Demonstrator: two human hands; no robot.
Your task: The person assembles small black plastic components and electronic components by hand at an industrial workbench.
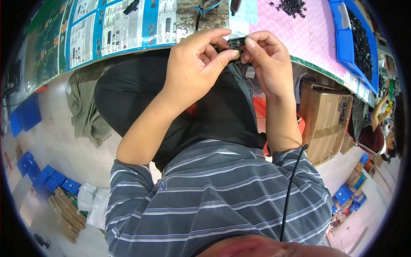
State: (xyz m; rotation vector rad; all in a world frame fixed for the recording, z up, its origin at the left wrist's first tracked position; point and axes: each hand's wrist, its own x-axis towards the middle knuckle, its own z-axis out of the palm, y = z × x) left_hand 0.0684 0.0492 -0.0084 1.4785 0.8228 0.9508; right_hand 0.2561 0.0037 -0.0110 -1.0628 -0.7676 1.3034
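Both my hands meet over the near edge of the bench. A small, glossy, dark rounded part [236, 42] sits between my fingertips. My right hand [272, 62] is closed, its thumb and fingers pinching the right end of that part. My left hand [192, 66] curls in from the other side, with the index finger stretched above the part and the thumb pointing to its lower left. Something thin and dark shows by the left thumb tip, too small to name. Whether the left fingers grip it or only touch it is hidden.
Beyond my hands stands a small bench fixture [208, 7] with a blue piece. Loose black parts [292, 7] lie on a pink mat [317, 38]. A blue bin [346, 47] of black pieces stands at right. Below the bench are a cardboard box [325, 122] and my lap.
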